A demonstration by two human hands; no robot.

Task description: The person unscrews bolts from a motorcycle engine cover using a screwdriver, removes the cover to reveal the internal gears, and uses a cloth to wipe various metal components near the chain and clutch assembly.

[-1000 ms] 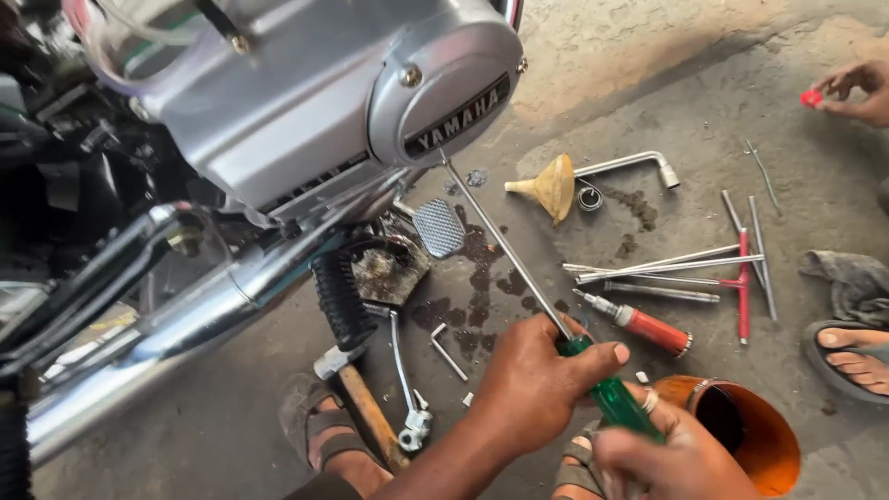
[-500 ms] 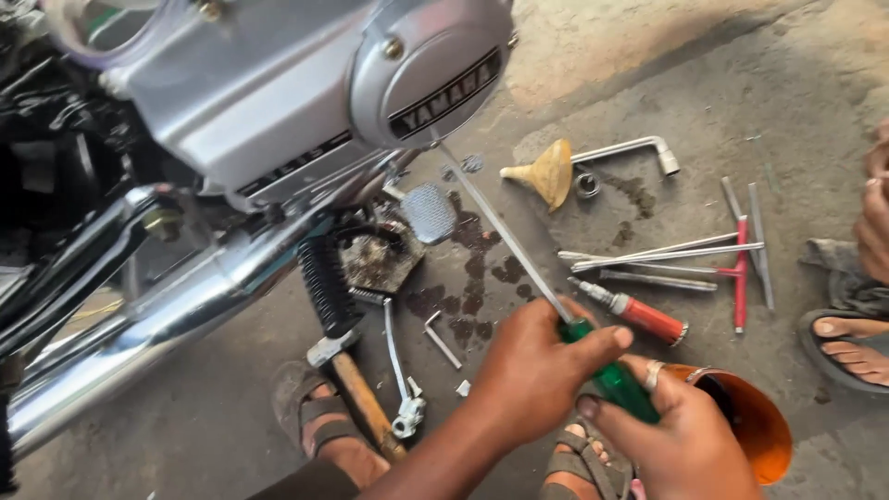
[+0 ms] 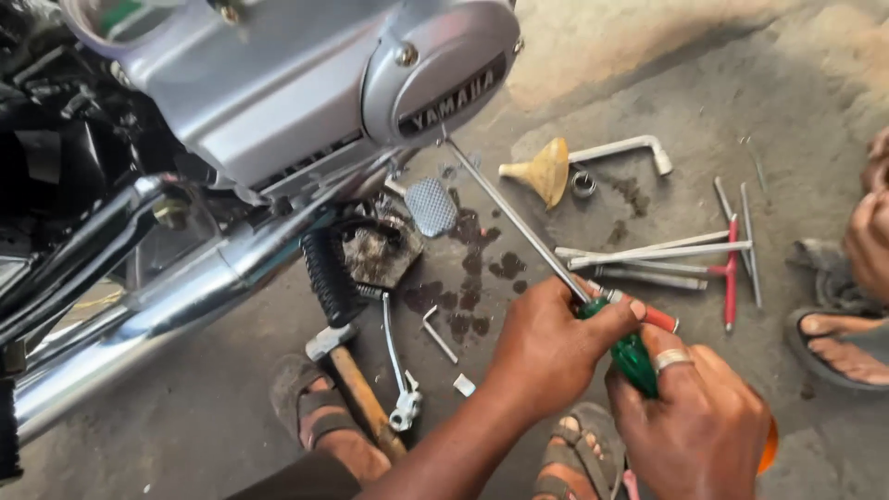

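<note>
**Both hands on a long screwdriver at the engine cover**

Head view: left hand (image 3: 546, 347) wrapped around the top of the green handle, right hand (image 3: 699, 421) closed on the handle's lower end. Screwdriver (image 3: 519, 227) running up and left from the hands, tip at the lower edge of the silver engine cover (image 3: 435, 74). Left of the hands, on the concrete: hammer (image 3: 347, 380), kick lever (image 3: 400, 370). Above: yellow funnel (image 3: 546, 171). Just right: red T-wrench (image 3: 732, 268), another person's sandalled foot (image 3: 838, 338).
</note>
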